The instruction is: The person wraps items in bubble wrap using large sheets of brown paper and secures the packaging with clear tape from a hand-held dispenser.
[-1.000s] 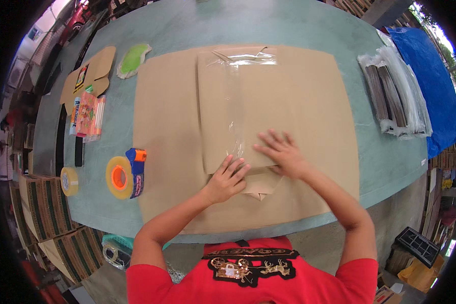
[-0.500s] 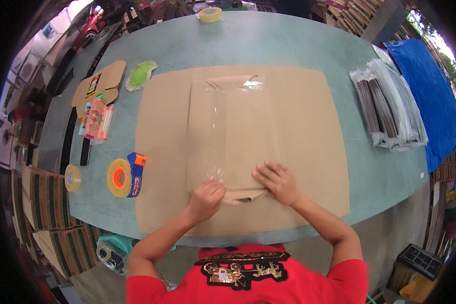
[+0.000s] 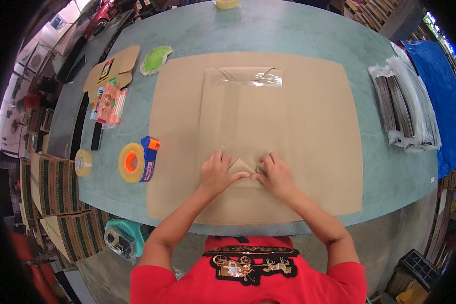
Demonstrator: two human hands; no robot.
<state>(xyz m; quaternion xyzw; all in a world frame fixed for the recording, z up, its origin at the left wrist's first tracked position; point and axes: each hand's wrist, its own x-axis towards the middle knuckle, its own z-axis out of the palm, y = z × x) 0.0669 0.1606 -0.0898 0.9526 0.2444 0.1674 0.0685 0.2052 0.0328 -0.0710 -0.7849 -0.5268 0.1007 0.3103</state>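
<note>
A flat parcel wrapped in brown paper point(image 3: 243, 116) lies on a larger brown paper sheet point(image 3: 319, 137) on the green table. Clear tape holds the parcel's far end shut. At the near end the paper is folded into a small triangular flap point(image 3: 241, 166). My left hand point(image 3: 215, 174) presses down on the left side of that flap, fingers together. My right hand point(image 3: 274, 175) pinches and presses the right side of the flap. Both hands touch the paper and nearly meet at the flap.
An orange tape roll in a blue dispenser point(image 3: 137, 161) and a small clear tape roll point(image 3: 83, 162) lie to the left. Coloured packets point(image 3: 109, 104), a cardboard piece point(image 3: 114, 71) and a green pad point(image 3: 154, 60) sit further back left. Stacks of bagged dark items point(image 3: 403, 106) lie right.
Both hands have drawn in toward each other at the parcel's near end, and the paper there now forms a neat triangular flap under the fingers.
</note>
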